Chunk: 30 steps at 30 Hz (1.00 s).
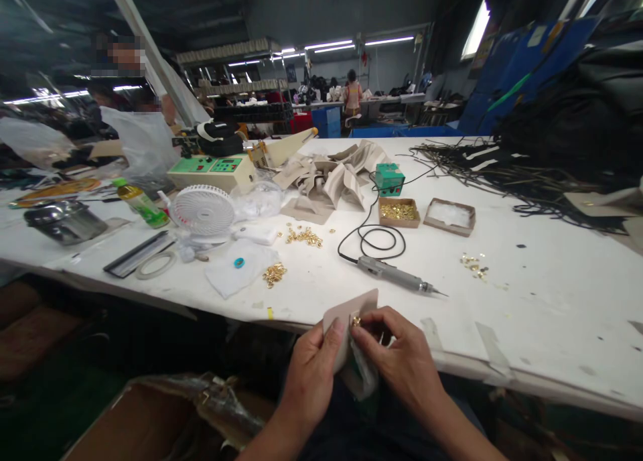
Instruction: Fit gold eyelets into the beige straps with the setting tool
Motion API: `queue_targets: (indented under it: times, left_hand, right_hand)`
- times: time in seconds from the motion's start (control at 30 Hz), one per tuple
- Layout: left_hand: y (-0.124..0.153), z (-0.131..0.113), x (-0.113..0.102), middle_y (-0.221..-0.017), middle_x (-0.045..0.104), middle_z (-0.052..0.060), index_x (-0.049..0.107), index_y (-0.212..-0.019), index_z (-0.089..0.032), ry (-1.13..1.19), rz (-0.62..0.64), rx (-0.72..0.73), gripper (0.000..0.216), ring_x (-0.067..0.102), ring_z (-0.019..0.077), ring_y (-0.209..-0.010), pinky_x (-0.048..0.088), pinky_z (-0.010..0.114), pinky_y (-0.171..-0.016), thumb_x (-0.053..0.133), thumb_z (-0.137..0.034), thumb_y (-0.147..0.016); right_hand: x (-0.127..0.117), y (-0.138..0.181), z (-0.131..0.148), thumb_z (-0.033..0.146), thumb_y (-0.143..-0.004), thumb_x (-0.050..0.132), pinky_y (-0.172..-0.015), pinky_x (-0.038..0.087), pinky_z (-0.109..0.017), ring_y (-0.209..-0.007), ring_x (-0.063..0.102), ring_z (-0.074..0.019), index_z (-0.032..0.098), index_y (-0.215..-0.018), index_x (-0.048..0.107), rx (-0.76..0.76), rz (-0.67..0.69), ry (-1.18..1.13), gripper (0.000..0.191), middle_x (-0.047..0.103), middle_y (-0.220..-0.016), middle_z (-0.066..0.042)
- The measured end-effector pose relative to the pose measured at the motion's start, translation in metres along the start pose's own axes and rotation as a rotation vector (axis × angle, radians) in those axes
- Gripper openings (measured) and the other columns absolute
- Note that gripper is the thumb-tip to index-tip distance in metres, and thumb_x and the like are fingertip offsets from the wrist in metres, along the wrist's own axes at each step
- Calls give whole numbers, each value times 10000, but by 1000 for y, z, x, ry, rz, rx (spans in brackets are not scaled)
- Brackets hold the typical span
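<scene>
My left hand (312, 374) grips a beige leather piece (351, 311) at the near edge of the white table (542, 293), thumb pressed on its face. My right hand (396, 360) pinches a small gold fitting (356, 321) against that piece with thumb and forefinger. A grey electric screwdriver (396, 277) lies on the table just beyond my hands, its black cable coiled behind it. Small piles of gold fittings (274, 273) lie to the left of it.
A cardboard tray of gold hardware (398, 212) and a second tray (449, 216) stand further back, beside a green box (390, 178). A white fan (203, 210), green bottle (141, 205), beige leather pieces (331, 176) and black straps (507, 169) crowd the table. An open carton (151, 421) sits below left.
</scene>
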<state>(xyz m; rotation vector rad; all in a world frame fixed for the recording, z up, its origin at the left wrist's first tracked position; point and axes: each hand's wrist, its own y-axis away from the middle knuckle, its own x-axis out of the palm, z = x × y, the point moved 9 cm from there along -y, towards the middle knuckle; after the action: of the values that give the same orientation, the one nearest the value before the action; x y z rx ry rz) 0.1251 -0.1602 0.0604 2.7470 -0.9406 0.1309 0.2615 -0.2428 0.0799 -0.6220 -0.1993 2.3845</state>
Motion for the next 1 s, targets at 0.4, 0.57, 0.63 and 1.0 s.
queue_targets:
  times: [0.4,0.57,0.63,1.0]
  left_hand:
    - [3,-6,-5,-1081,806,123,777,-1221,-128,-89,-23,33,548,717,285,-988,551,337,-910,645,-589,-955]
    - [9,-7,-1,-1096,799,95,769,-1230,-146,-113,14,78,488,700,270,-1036,536,308,-918,632,-542,-979]
    - [9,-4,0,-1046,800,88,775,-1203,-141,-118,33,64,476,701,261,-1001,540,304,-888,631,-536,-981]
    - [1,-5,-8,-853,779,65,803,-1092,-126,-95,55,26,468,692,245,-884,538,297,-807,661,-548,-945]
  right_hand:
    - [1,-5,19,223,-899,743,-626,512,-264,-720,661,-157,245,-973,714,-176,19,59,82,710,-860,-4]
    - [-4,-1,37,148,-905,711,-632,525,-249,-669,637,-130,234,-988,696,-342,-32,22,121,692,-813,10]
    - [-6,2,50,107,-887,716,-642,526,-255,-703,655,-139,233,-1052,695,-467,-26,70,208,714,-860,-6]
    - [5,-12,45,181,-950,713,-677,574,-243,-791,696,-151,268,-1159,761,-376,284,-59,231,735,-938,-31]
